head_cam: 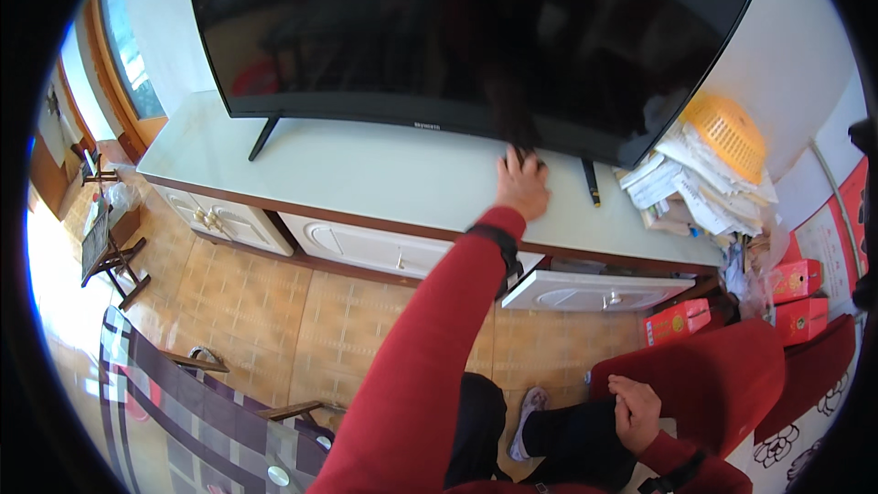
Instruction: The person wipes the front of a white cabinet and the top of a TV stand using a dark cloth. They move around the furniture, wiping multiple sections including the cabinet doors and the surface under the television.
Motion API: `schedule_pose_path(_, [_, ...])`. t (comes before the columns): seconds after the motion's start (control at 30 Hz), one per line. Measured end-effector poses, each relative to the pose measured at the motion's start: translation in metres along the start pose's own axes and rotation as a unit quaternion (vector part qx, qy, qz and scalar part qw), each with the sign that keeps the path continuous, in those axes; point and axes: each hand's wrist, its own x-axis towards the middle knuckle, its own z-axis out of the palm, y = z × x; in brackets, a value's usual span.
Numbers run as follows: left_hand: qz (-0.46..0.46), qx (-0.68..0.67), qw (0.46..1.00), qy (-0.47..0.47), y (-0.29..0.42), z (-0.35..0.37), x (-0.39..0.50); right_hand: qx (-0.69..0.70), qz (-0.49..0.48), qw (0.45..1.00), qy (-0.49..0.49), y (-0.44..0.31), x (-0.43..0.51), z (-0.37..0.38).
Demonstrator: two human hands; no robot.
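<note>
My left hand [525,185] reaches out over the pale top of a TV cabinet [357,168]. Its fingertips are at the lower edge of a flat-screen television [446,41]. Something small and dark shows at the fingers, but I cannot tell whether they hold it. The television is dark and stands on two black feet; one foot [590,182] is just right of this hand. My right hand [636,412] is loosely curled over my leg, with nothing visible in it.
A drawer front [597,290] of the cabinet hangs open below. A yellow plastic basket [727,137] tops piled papers [699,192] at the right. Red boxes [678,322] stand near a red-covered seat [693,377]. A patterned tabletop [206,425] is at lower left.
</note>
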Motion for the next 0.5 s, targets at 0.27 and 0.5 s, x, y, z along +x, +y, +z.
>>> schedule_pose_path(0.27, [0.204, -0.127, 0.958, 0.155, 0.012, 0.007, -0.065, -0.006, 0.011, 1.0, 0.011, -0.002, -0.008, 0.0])
schedule_pose_path(0.5, [-0.071, 0.004, 0.982, 0.175, -0.264, -0.071, -0.158, -0.002, 0.051, 0.999, 0.015, 0.002, -0.023, -0.012])
